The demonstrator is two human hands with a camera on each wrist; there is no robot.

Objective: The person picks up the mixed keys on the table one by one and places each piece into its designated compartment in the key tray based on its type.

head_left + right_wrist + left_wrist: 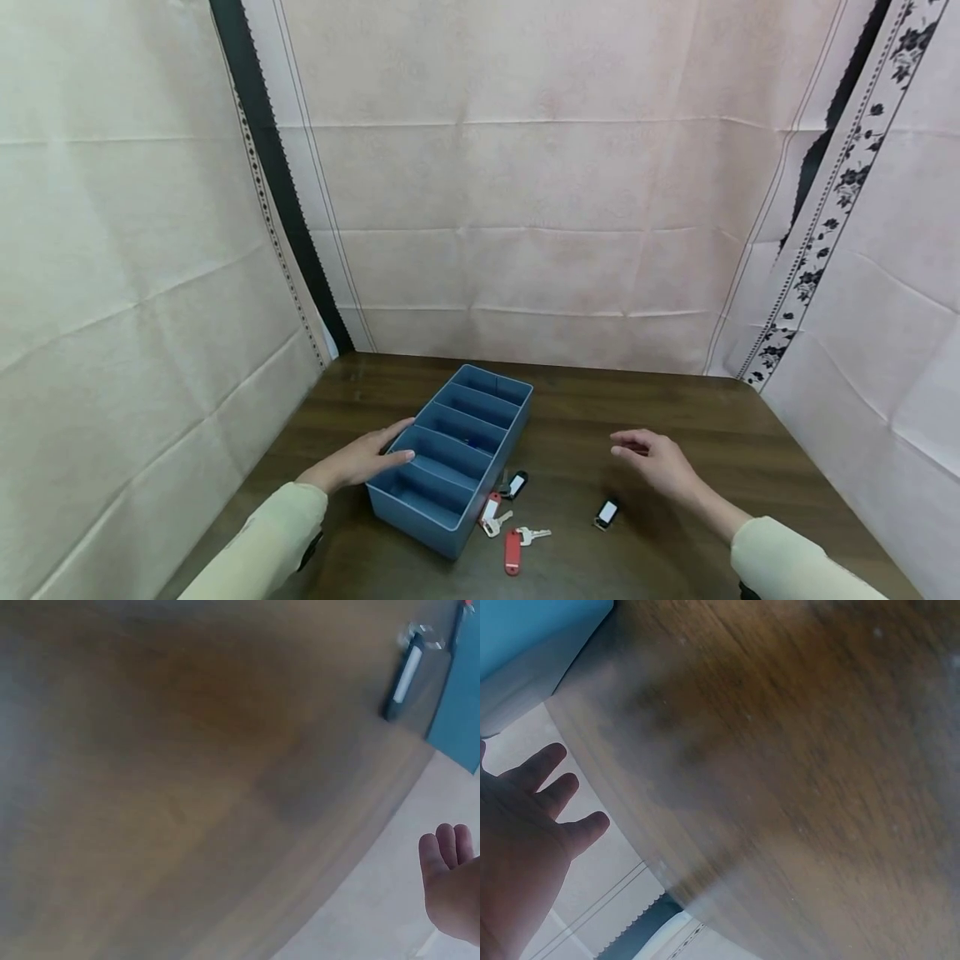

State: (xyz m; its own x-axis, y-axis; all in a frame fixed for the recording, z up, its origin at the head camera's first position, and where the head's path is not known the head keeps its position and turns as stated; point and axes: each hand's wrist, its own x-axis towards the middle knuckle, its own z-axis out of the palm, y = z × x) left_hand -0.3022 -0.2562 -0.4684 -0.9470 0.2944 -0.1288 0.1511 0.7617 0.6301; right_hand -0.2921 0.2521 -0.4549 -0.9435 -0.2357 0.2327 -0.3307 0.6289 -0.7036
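Observation:
A blue divided box (pixel 491 492) stands at an angle on the table. My left hand (pixel 360 458) lies at its left side, fingers extended along the rim, thumb over the edge; whether it bears on the box I cannot tell. The left wrist view shows straight, spread fingers (pixel 555 796). My right hand (pixel 663 467) hovers over the table with loosely bent fingers and nothing in them. Below it lies a black key tag (pixel 606 513). Next to the box are another black key tag (pixel 517 484), a red key tag (pixel 491 507) with a key, and a second red tag (pixel 512 554) with a key (pixel 534 535).
The box has several compartments; something small and dark blue (pixel 468 442) shows in the middle one. The brown wooden table (pixel 577 408) is enclosed by pale cloth (pixel 525 250) at the back and both sides.

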